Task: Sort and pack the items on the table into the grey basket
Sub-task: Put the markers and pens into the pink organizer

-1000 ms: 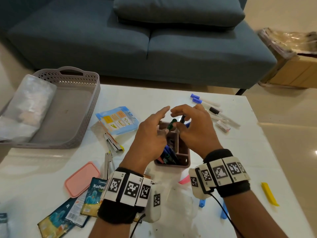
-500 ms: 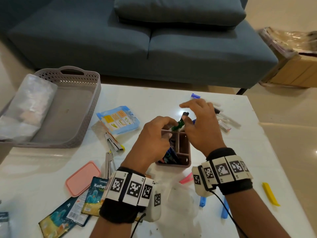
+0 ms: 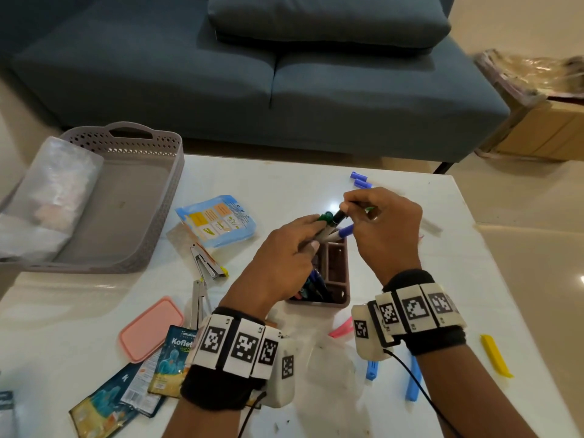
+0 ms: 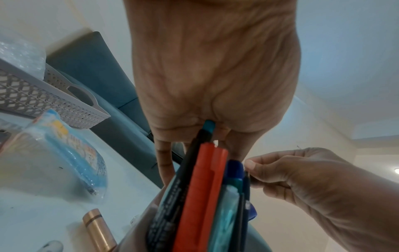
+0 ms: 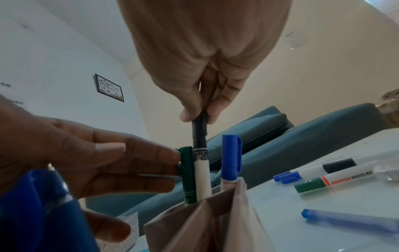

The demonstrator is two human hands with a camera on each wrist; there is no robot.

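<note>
A brown organizer (image 3: 338,267) (image 5: 205,221) stands mid-table with pens and markers upright in it. My right hand (image 3: 346,208) (image 5: 197,114) pinches the black cap of a white marker (image 3: 338,218) (image 5: 201,163) that stands in the organizer's far compartment. My left hand (image 3: 316,232) (image 5: 129,162) grips the green marker (image 3: 325,217) (image 5: 186,170) beside it, fingertips on its cap. A blue-capped marker (image 3: 344,231) (image 5: 231,156) stands just to the right. The grey basket (image 3: 164,222) (image 4: 54,102) sits at the far left with a clear plastic bag (image 3: 47,200) along its left side.
Loose markers (image 5: 323,170) lie behind the organizer at the right. A blue packet (image 3: 218,221), staplers (image 3: 208,263), a pink lid (image 3: 151,330) and sachets (image 3: 126,390) lie to the left. A yellow clip (image 3: 494,355) and blue clips (image 3: 414,380) lie near right. A sofa stands behind.
My left hand went from open fingers to a grip on the green marker. My right hand shifted back and now pinches the black cap, with the marker more upright.
</note>
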